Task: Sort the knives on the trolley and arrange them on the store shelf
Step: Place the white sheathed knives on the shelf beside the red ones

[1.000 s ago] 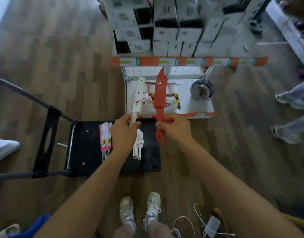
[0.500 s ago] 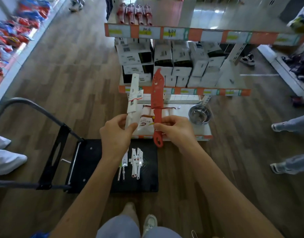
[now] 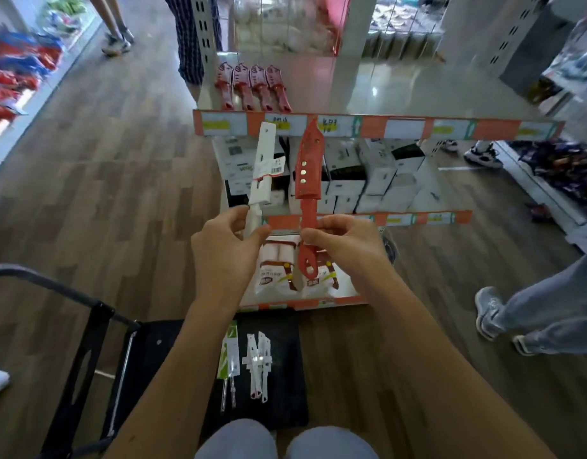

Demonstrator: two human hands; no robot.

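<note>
Fingers [image 3: 338,223] pinching red knife [image 3: 307,167], white knife [image 3: 264,154] (barcode tag [image 3: 276,167])

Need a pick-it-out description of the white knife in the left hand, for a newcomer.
Face the store shelf with orange price strips. In front of it, the left hand holds the white knife upright by its handle. Unlike the red knife in the right hand beside it, it is white with a barcode label.
</note>
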